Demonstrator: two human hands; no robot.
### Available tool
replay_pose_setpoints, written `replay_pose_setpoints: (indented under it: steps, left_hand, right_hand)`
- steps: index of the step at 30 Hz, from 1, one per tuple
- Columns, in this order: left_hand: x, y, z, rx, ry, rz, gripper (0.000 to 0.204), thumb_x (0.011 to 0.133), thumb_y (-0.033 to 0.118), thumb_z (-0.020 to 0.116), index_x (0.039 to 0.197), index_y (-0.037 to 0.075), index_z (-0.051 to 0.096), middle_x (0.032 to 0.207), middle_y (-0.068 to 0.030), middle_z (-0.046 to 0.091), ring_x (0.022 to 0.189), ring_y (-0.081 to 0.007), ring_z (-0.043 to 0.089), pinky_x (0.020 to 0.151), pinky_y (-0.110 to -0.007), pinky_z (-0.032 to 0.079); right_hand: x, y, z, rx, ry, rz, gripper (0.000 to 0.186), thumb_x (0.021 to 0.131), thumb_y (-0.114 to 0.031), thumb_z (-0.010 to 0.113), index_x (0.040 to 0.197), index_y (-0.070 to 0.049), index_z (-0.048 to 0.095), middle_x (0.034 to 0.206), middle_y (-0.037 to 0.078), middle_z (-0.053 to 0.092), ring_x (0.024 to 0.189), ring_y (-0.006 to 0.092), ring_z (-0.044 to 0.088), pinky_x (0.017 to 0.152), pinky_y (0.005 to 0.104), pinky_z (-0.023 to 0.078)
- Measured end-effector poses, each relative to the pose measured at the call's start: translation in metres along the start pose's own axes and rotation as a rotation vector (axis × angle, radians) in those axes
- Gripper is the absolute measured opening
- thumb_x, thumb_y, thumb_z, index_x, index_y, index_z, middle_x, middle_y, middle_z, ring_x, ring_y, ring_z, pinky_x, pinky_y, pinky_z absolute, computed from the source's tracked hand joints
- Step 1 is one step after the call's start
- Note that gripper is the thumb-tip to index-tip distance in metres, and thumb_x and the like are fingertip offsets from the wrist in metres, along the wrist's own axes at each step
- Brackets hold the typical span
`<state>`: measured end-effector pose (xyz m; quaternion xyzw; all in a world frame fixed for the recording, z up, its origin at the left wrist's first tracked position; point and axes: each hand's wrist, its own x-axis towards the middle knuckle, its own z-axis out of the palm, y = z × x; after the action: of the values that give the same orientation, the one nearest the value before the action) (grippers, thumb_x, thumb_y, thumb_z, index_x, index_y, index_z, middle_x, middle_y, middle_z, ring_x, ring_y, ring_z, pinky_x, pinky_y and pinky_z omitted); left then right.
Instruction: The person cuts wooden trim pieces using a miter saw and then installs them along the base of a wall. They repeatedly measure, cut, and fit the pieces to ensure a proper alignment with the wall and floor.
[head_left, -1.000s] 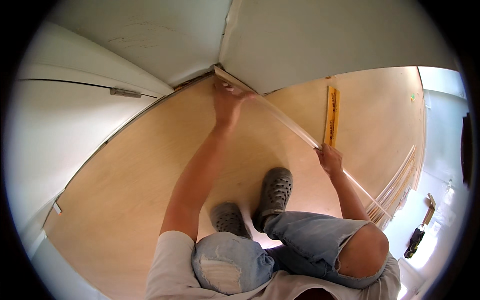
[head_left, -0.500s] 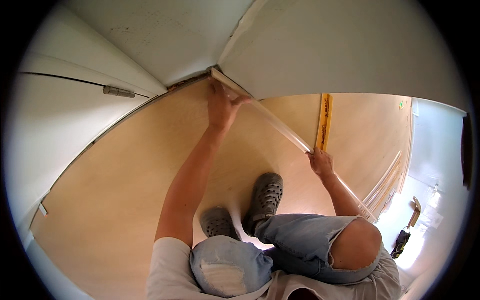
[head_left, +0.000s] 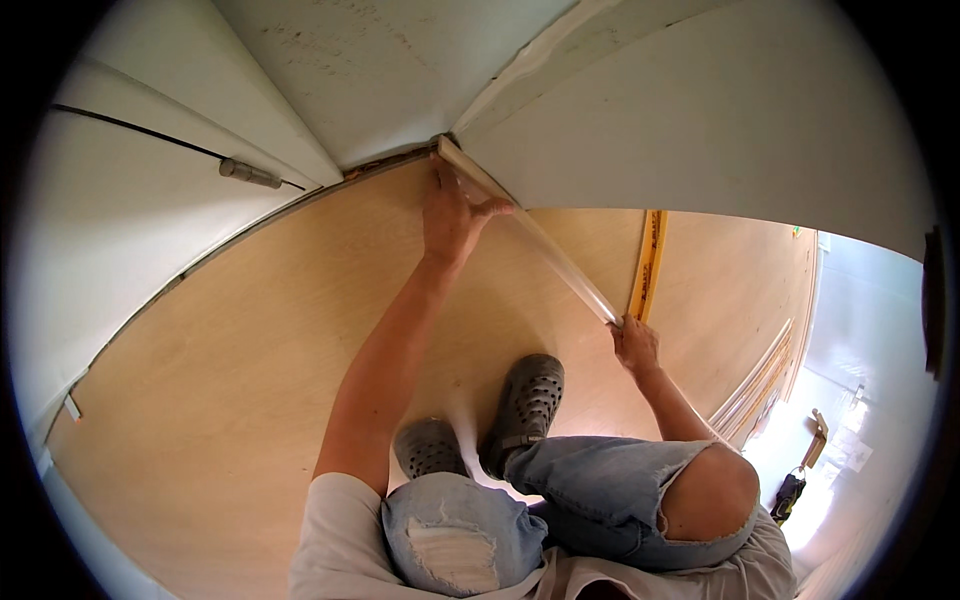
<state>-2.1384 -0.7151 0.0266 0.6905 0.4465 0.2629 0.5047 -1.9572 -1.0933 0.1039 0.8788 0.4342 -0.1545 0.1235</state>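
Observation:
A long, pale trim strip [head_left: 562, 264] with a glossy face runs slantwise from the wall corner toward my right knee. At its far end my left hand [head_left: 455, 222] presses on it, fingers up near the corner and thumb spread along the strip. Farther down, my right hand [head_left: 636, 346] is closed around the strip, its fingers partly hidden. Beyond the right hand, the strip's near part is mostly hidden by my forearm. A yellow flat bar [head_left: 649, 262] with dark markings lies on the floor just past my right hand.
A white door [head_left: 130, 220] with a metal hinge [head_left: 250, 173] stands on the left. White wall panels [head_left: 720, 120] meet at the corner ahead. My grey clogs [head_left: 530, 400] rest on the wood-look floor [head_left: 260, 330]. Several thin strips [head_left: 755, 380] and a black-and-yellow tool [head_left: 788, 497] are at right.
The view has shifted slightly, so walls and floor sit a little differently. Both hands keep their places on the strip, with little visible movement along it.

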Motion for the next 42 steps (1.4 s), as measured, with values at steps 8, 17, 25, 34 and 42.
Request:
replay_pose_setpoints:
  steps: [8,17,25,34,42]
  left_hand:
    - [0.001,0.006,-0.003,-0.05,0.01,-0.064,0.138,0.054,0.041,0.099,0.153,-0.013,0.018,0.121,-0.0194,0.052,0.091,-0.0277,0.059,0.081,-0.038,0.055]
    - [0.002,0.008,-0.002,-0.062,0.002,-0.063,0.112,0.056,0.038,0.098,0.141,-0.004,0.039,0.116,-0.0155,0.054,0.087,-0.0263,0.056,0.079,-0.039,0.053]
    - [0.005,-0.005,-0.002,-0.008,0.004,0.053,0.099,0.056,0.042,0.098,0.128,-0.005,0.048,0.107,-0.0123,0.054,0.087,-0.0258,0.056,0.078,-0.039,0.053]
    - [0.005,0.009,-0.011,-0.051,-0.067,-0.059,0.124,0.054,0.044,0.097,0.143,-0.01,0.03,0.126,-0.0269,0.05,0.106,-0.039,0.057,0.087,-0.044,0.053]
    - [0.008,0.009,-0.011,-0.107,-0.046,-0.042,0.137,0.052,0.043,0.096,0.148,-0.016,0.019,0.139,-0.0327,0.047,0.124,-0.0439,0.054,0.099,-0.043,0.052]
  right_hand:
    - [0.001,0.001,-0.001,0.014,0.043,-0.055,0.03,0.098,-0.034,0.063,0.096,-0.004,0.056,0.084,0.017,0.068,0.079,0.0402,0.066,0.069,0.0515,0.05]
    - [-0.002,-0.003,-0.003,0.012,0.051,-0.035,0.034,0.097,-0.038,0.064,0.091,-0.005,0.056,0.081,0.017,0.068,0.078,0.0382,0.067,0.069,0.0497,0.051]
    - [-0.008,-0.011,-0.005,0.007,0.06,-0.033,0.032,0.096,-0.035,0.066,0.089,-0.006,0.056,0.08,0.016,0.067,0.076,0.0375,0.066,0.068,0.0486,0.051]
    - [-0.005,-0.004,-0.002,0.025,0.048,-0.061,0.03,0.097,-0.033,0.065,0.091,-0.005,0.058,0.08,0.017,0.066,0.076,0.0388,0.066,0.068,0.0502,0.051]
    - [0.004,-0.008,-0.007,0.007,0.025,-0.065,0.031,0.097,-0.034,0.065,0.093,-0.004,0.057,0.081,0.017,0.067,0.077,0.0393,0.066,0.068,0.0511,0.051]
